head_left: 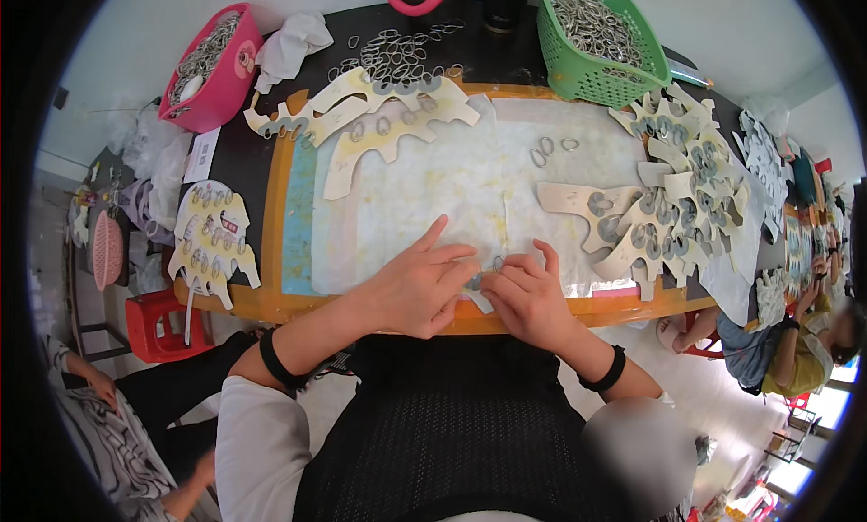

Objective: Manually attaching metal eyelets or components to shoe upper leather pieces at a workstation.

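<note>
My left hand [417, 285] and my right hand [528, 292] meet at the near edge of the table, fingertips pinched close together. Between them is a small pale piece with a grey tab [476, 283], mostly covered by the fingers. An oval metal ring [498, 263] shows at the right fingertips. Left of my hands' far side lie cream cut-out pieces [361, 152] with rings along their edges. To the right a heap of similar cream pieces [623, 224] carries rings on grey tabs. A few loose rings [569, 144] lie on the stained white sheet [424, 192].
A pink basket [212, 70] and a green basket [601, 48], both full of metal rings, stand at the back. Loose rings [397, 57] are piled between them, beside a crumpled white cloth [293, 48]. Other people sit at left and right; a red stool [163, 328] stands at left.
</note>
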The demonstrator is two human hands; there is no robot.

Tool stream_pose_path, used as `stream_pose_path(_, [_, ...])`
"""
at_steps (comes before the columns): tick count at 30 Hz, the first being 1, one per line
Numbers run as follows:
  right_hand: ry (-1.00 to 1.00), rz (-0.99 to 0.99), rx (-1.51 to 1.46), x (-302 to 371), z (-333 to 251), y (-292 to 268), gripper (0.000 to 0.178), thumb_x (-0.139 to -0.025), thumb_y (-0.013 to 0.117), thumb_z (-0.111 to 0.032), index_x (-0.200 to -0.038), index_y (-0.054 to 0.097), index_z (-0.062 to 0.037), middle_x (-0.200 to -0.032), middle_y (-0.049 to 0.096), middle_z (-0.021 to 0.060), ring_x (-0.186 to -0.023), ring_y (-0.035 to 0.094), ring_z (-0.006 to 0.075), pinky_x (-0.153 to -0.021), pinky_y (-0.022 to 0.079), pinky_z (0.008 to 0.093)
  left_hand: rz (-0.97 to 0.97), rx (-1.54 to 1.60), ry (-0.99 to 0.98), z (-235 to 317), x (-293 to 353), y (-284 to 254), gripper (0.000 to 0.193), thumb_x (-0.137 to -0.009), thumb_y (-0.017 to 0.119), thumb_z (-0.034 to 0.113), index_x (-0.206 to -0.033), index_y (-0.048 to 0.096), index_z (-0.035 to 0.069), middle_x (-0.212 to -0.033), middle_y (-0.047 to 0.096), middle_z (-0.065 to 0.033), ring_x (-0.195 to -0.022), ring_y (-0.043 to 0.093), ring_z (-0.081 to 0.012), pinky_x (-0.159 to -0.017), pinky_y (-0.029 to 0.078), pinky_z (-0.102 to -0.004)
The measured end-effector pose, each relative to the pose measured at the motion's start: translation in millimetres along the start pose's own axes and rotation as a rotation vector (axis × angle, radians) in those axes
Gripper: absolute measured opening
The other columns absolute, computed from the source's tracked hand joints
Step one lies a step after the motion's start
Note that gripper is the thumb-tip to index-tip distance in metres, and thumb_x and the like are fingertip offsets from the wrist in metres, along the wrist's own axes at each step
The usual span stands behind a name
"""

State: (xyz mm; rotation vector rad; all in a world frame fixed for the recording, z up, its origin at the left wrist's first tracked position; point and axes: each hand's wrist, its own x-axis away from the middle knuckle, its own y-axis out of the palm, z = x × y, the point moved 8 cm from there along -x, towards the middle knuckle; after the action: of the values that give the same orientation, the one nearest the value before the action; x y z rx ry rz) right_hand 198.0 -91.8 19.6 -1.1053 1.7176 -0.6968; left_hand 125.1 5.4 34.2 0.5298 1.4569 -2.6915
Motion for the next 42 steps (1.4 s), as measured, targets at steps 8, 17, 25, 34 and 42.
stream_pose_path(8, [0.006, 0.016, -0.011, -12.3, 1.6, -3.3, 0.016, -0.074, 0.072, -0.012, -0.088, 0.064, -0.0126, -0.081, 0.056, 0.0005, -0.090, 0.057, 0.0215, -0.100, 0.032, 0.0560, 0.080, -0.173, 0.012, -2.8, 6.9, 13.6, 0.013, -0.077, 0.071, 0.012, -0.086, 0.065, 0.006, -0.081, 0.061, -0.0036, -0.101, 0.063, -0.0214, -0.114, 0.018, -0.0602])
stream_pose_path(17, [-0.108, -0.040, 0.110, -10.9, -5.0, 0.7, 0.016, -0.071, 0.068, -0.011, -0.085, 0.062, -0.0134, -0.080, 0.053, -0.0019, -0.094, 0.056, 0.0192, -0.100, 0.030, 0.0615, 0.129, -0.356, 0.016, 4.4, 14.3, 23.4, 0.009, -0.080, 0.067, 0.012, -0.087, 0.066, 0.005, -0.084, 0.063, -0.0046, -0.101, 0.063, -0.0217, -0.112, 0.021, -0.0609])
stream_pose_path(25, [-0.199, -0.083, 0.126, -1.7, -13.2, -3.1, 0.017, -0.075, 0.070, -0.023, -0.085, 0.060, -0.0139, -0.084, 0.053, -0.0017, -0.099, 0.057, 0.0192, -0.104, 0.025, 0.0657, 0.082, -0.371, -0.093, 21.3, 31.3, 29.3, 0.027, -0.079, 0.067, 0.018, -0.102, 0.068, 0.004, -0.106, 0.062, -0.0085, -0.119, 0.055, -0.0252, -0.107, 0.016, -0.0683])
stream_pose_path(34, [0.189, 0.000, -0.372, -10.2, 24.8, -11.8, 0.022, -0.076, 0.075, -0.014, -0.093, 0.062, -0.0110, -0.088, 0.058, 0.0028, -0.096, 0.058, 0.0229, -0.098, 0.040, 0.0531, 0.020, -0.259, -0.171, 16.3, 28.3, 29.7, 0.027, -0.078, 0.066, 0.014, -0.103, 0.066, 0.004, -0.119, 0.057, -0.0127, -0.126, 0.049, -0.0287, -0.104, 0.011, -0.0734])
stream_pose_path(42, [0.128, 0.005, -0.152, -25.0, 21.0, -13.4, 0.024, -0.068, 0.076, -0.008, -0.089, 0.063, -0.0083, -0.103, 0.057, 0.0057, -0.095, 0.053, 0.0299, -0.080, 0.044, 0.0380, 0.173, -0.417, -0.191, 19.2, 40.8, 27.9, 0.034, -0.077, 0.067, 0.018, -0.111, 0.069, 0.013, -0.128, 0.052, -0.0109, -0.128, 0.043, -0.0309, -0.106, 0.003, -0.0731])
